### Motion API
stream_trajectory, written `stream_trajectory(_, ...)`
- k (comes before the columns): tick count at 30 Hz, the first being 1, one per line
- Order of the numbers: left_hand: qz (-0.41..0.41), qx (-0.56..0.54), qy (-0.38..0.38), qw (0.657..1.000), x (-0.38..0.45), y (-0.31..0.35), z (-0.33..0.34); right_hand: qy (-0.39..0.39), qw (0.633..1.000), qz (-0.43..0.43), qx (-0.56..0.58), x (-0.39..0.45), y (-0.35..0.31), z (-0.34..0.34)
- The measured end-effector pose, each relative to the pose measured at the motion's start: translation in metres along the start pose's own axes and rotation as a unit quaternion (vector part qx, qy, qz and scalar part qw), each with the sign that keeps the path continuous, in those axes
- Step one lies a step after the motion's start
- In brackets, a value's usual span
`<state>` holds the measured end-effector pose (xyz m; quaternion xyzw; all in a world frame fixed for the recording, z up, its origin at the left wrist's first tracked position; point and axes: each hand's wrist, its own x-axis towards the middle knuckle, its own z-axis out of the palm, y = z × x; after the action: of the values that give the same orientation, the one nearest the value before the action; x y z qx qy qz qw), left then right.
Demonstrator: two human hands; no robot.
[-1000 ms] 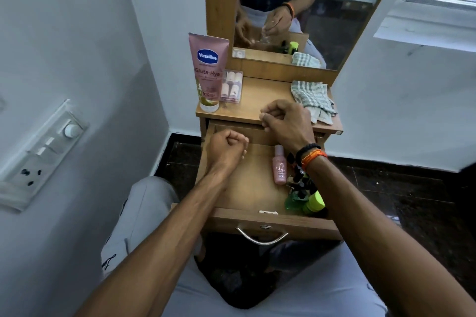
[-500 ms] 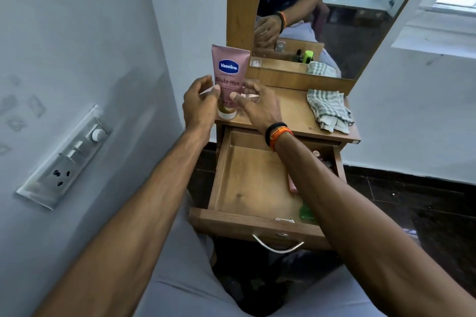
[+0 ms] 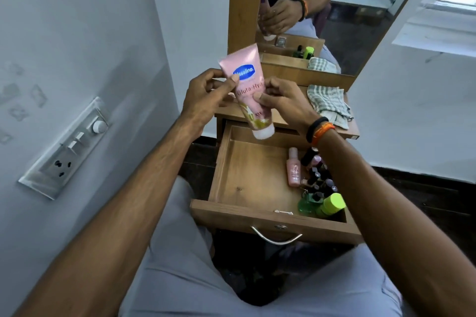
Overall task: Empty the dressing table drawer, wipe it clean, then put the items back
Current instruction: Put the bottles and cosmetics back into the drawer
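A pink Vaseline lotion tube (image 3: 247,85) is held in the air over the back of the open wooden drawer (image 3: 247,177), cap end down and tilted. My left hand (image 3: 206,95) grips its upper left edge. My right hand (image 3: 280,103) grips its right side. Along the drawer's right side lie a small pink bottle (image 3: 293,167), several dark nail polish bottles (image 3: 319,175), a green bottle (image 3: 307,203) and a lime-capped bottle (image 3: 332,204). The drawer's left half is bare wood.
A checked cloth (image 3: 329,103) lies on the dressing table top (image 3: 353,131) at the right, below the mirror (image 3: 347,8). A wall switch panel (image 3: 69,147) is at the left. My knees sit just under the drawer front with its metal handle (image 3: 275,237).
Both hands left the drawer, reached up to the tube standing on the table top, and have lifted it off and tilted it over the drawer.
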<state>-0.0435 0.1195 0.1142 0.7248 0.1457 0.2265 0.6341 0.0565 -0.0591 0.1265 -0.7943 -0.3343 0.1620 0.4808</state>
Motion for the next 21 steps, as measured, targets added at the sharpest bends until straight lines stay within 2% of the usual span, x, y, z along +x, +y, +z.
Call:
stream_trajectory(6, -0.021, 0.003, 0.027, 0.999, -0.025, -0.022, -0.004, -0.134, 0.987, 0.065, -0.066, -0.040, 0.019, -0.023)
stream_trajectory(9, -0.019, 0.084, 0.019, 0.996, -0.041, -0.040, -0.007, -0.219, 0.963, 0.111, -0.115, -0.047, 0.032, -0.017)
stream_trajectory(12, 0.015, 0.189, -0.011, 0.982, -0.060, -0.054, -0.008, -0.281, 0.939, 0.137, -0.147, -0.048, 0.050, -0.005)
stream_trajectory(15, 0.063, 0.281, -0.065, 0.955, -0.074, -0.064, -0.006, -0.314, 0.923, 0.141, -0.175, -0.049, 0.063, 0.008)
stream_trajectory(21, 0.153, 0.436, -0.156, 0.873, -0.086, -0.076, 0.000, -0.359, 0.890, 0.140, -0.244, -0.052, 0.073, 0.027)
